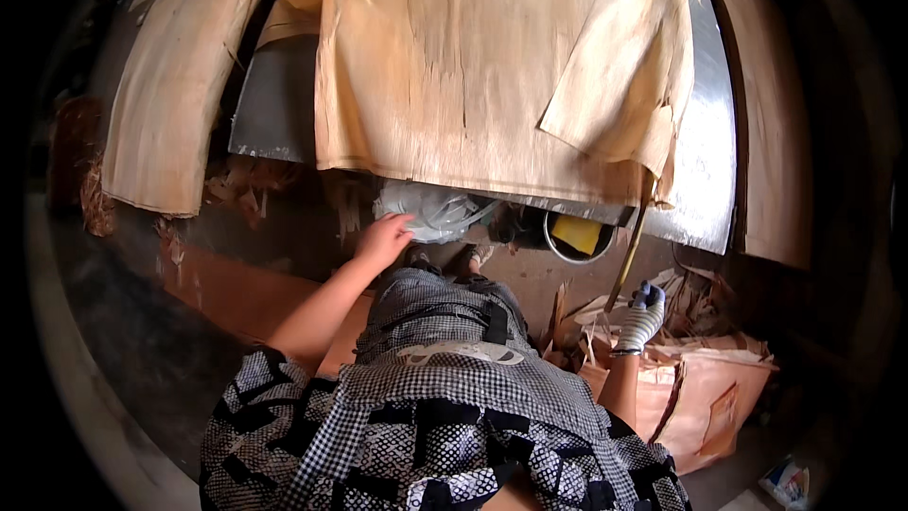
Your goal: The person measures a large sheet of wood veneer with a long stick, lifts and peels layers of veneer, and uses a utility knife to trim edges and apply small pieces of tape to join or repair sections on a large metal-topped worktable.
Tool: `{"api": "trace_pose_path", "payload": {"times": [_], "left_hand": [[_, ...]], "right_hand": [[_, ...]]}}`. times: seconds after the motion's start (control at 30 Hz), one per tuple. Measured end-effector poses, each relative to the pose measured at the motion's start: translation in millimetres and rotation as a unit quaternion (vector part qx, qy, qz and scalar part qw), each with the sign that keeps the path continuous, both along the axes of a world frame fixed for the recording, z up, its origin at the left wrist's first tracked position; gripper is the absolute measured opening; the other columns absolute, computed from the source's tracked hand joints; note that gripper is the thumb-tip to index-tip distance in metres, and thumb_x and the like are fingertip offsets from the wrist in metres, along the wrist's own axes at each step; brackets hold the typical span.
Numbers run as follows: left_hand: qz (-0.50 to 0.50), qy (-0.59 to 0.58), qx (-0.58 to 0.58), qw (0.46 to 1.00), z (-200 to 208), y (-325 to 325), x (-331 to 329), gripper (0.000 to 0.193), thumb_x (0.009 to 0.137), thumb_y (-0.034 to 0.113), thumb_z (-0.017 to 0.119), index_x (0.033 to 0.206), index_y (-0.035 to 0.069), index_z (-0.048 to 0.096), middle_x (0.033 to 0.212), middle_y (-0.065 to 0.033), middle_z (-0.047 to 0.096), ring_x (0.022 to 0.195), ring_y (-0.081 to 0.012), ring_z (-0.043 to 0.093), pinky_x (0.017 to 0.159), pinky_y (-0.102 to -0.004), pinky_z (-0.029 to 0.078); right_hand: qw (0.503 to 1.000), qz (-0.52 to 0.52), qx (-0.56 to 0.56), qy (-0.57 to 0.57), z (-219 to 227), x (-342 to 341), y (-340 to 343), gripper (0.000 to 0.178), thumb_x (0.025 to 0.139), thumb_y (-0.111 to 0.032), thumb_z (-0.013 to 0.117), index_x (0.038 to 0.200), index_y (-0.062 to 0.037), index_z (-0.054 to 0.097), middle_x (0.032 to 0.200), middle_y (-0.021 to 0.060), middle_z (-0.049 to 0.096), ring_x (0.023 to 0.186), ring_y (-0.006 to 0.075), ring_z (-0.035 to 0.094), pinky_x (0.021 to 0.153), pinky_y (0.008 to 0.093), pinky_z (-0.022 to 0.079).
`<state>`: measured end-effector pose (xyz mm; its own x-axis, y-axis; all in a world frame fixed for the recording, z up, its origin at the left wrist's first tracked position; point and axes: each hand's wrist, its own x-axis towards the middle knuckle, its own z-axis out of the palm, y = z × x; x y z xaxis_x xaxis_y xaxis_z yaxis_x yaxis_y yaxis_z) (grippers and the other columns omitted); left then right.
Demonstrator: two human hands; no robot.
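Note:
My bare left hand (383, 240) reaches forward with its fingers slightly apart. It is beside a clear plastic bag (427, 206) under the front edge of the table; whether the fingertips touch the bag I cannot tell. On the right, my right hand (643, 318) wears a striped glove with blue-grey fingertips, and its fingers are curled. A thin yellowish stick (628, 260) slants down from the table edge, just left of that hand. What the curled fingers hold, if anything, is hidden. Ahead, a large wood veneer sheet (445, 66) covers the metal tabletop (711, 132).
A smaller veneer piece (629, 66) lies folded on the sheet's right. More veneer stands left (175, 85) and right (771, 114). Beneath the edge is a round metal pot (567, 254) holding a yellow thing. A veneer bundle with scraps (700, 397) sits by my right arm.

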<state>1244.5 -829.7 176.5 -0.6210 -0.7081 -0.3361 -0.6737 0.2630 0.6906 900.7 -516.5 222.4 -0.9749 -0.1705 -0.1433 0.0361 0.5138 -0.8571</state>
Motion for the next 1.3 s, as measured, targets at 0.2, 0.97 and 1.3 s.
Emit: {"api": "trace_pose_path", "payload": {"times": [0.2,0.97,1.3], "left_hand": [[-0.265,-0.112,-0.295,0.911,-18,-24,-38,0.014,0.067,0.015,0.059,0.079,0.008,0.064,0.100,-0.0083,0.052,0.105,-0.0228,0.043,0.087,-0.0375,0.035],[-0.336,0.101,-0.220,0.910,60,71,-55,0.016,0.075,0.020,0.058,0.064,0.009,0.055,0.060,-0.0068,0.059,0.061,-0.0240,0.058,0.064,-0.0348,0.042],[-0.447,0.005,-0.109,0.888,-15,117,-138,0.072,0.072,0.029,0.065,0.130,0.003,0.033,0.122,-0.0180,0.048,0.114,-0.0278,0.046,0.102,-0.0457,0.022]], "right_hand": [[0.956,0.182,0.211,0.095,-2,73,4,0.019,0.080,0.003,0.048,0.098,-0.0010,0.055,0.094,0.0119,0.057,0.083,0.0217,0.056,0.078,0.0290,0.045],[0.871,0.472,0.044,-0.129,21,182,-70,0.026,0.074,0.002,0.054,0.099,-0.0028,0.057,0.080,0.0188,0.060,0.074,0.0330,0.060,0.065,0.0354,0.046],[0.807,0.080,-0.282,-0.513,-67,87,-28,0.020,0.079,-0.017,0.064,0.092,-0.0040,0.056,0.086,0.0080,0.063,0.070,0.0158,0.061,0.049,0.0252,0.045]]}}
